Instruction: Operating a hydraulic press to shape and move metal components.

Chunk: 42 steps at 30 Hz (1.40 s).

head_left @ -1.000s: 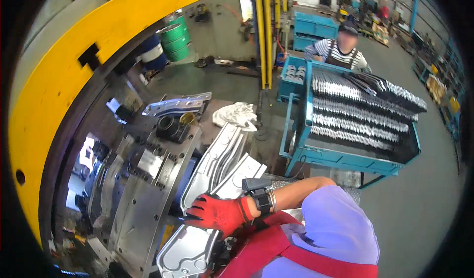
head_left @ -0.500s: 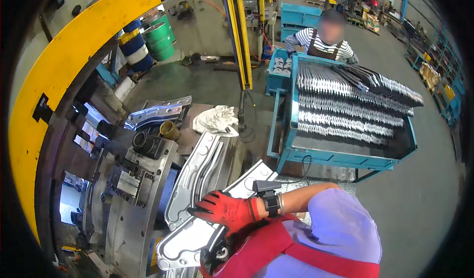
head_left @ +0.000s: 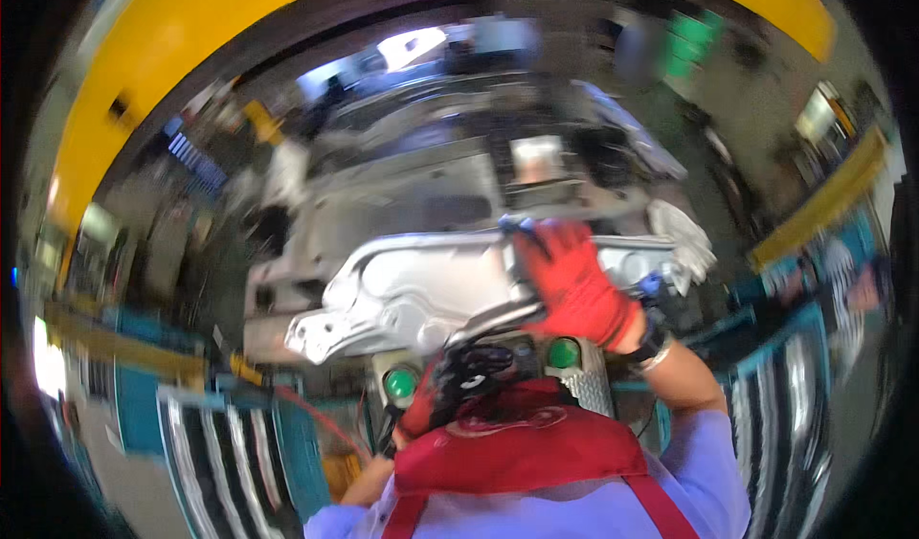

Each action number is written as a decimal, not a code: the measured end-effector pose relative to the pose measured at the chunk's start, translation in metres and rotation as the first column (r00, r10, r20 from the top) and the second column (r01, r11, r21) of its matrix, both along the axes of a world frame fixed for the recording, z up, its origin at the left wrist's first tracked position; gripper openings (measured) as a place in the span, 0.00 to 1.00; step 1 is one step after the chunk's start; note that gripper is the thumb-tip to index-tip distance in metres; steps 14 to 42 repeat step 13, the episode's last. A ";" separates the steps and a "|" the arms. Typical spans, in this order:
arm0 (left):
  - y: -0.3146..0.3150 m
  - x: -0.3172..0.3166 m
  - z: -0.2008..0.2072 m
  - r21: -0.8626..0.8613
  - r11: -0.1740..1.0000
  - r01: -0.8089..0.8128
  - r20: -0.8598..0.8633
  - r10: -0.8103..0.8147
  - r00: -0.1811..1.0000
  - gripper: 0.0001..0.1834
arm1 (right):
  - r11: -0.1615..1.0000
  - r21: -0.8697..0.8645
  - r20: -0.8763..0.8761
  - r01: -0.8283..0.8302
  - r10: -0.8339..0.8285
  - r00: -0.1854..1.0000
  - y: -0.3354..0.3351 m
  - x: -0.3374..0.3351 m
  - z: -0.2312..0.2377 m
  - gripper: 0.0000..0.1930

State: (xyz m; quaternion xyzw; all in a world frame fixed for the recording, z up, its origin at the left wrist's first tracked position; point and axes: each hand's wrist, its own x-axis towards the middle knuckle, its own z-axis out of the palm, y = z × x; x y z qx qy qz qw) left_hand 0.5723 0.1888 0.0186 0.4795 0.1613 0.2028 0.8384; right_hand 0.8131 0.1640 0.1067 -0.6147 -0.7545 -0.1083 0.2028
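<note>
A long silver stamped metal panel [head_left: 431, 280] with raised ribs and round bosses lies across the front of me, before the press die. My right hand [head_left: 579, 290], in a red glove with black fingertips, is closed over the panel's right part, its fingers across the far edge. My left hand [head_left: 419, 413], also red-gloved, is low by the panel's near edge; dark gear at my chest hides its fingers. Beside that near edge are two green buttons, a left one [head_left: 400, 383] and a right one [head_left: 563, 352].
The blurred die bed [head_left: 402, 199] stands ahead under a yellow press frame [head_left: 182, 41]. A white cloth [head_left: 682, 244] is at the right. Blue bins with metal parts flank me, one at left [head_left: 134, 410], one at right [head_left: 802, 333]. A person [head_left: 842, 276] is far right.
My view has swung left from the bin and co-worker to face the press. My right hand, earlier resting on a panel by the bench, now grips a panel before the die.
</note>
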 end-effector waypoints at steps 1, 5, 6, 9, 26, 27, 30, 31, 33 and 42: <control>0.002 -0.002 0.011 -0.007 0.999 -0.034 0.042 0.035 0.999 0.27 | 1.000 -0.005 0.011 -0.013 0.013 1.000 0.018 -0.002 0.011 0.51; 0.012 -0.031 0.004 -0.041 0.977 -0.210 0.146 0.214 0.966 0.27 | 0.994 0.069 0.174 -0.083 0.070 0.982 0.095 -0.018 0.043 0.52; 0.015 -0.043 -0.016 0.016 0.958 -0.287 0.188 0.279 0.942 0.29 | 0.992 0.102 0.232 -0.081 0.056 0.971 0.113 -0.023 0.049 0.52; 0.020 -0.063 -0.033 0.085 0.893 -0.442 0.177 0.423 0.888 0.30 | 0.990 0.132 0.286 -0.057 0.017 0.958 0.176 -0.031 0.059 0.52; 0.025 -0.063 -0.054 0.005 0.890 -0.456 0.108 0.453 0.885 0.30 | 0.998 -0.062 0.296 0.011 0.008 0.955 0.249 -0.038 0.077 0.51; 0.025 -0.063 -0.054 0.005 0.890 -0.456 0.108 0.453 0.885 0.30 | 0.998 -0.062 0.296 0.011 0.008 0.955 0.249 -0.038 0.077 0.51; 0.025 -0.063 -0.054 0.005 0.890 -0.456 0.108 0.453 0.885 0.30 | 0.998 -0.062 0.296 0.011 0.008 0.955 0.249 -0.038 0.077 0.51; 0.025 -0.063 -0.054 0.005 0.890 -0.456 0.108 0.453 0.885 0.30 | 0.998 -0.062 0.296 0.011 0.008 0.955 0.249 -0.038 0.077 0.51; 0.025 -0.063 -0.054 0.005 0.890 -0.456 0.108 0.453 0.885 0.30 | 0.998 -0.062 0.296 0.011 0.008 0.955 0.249 -0.038 0.077 0.51; 0.025 -0.063 -0.054 0.005 0.890 -0.456 0.108 0.453 0.885 0.30 | 0.998 -0.062 0.296 0.011 0.008 0.955 0.249 -0.038 0.077 0.51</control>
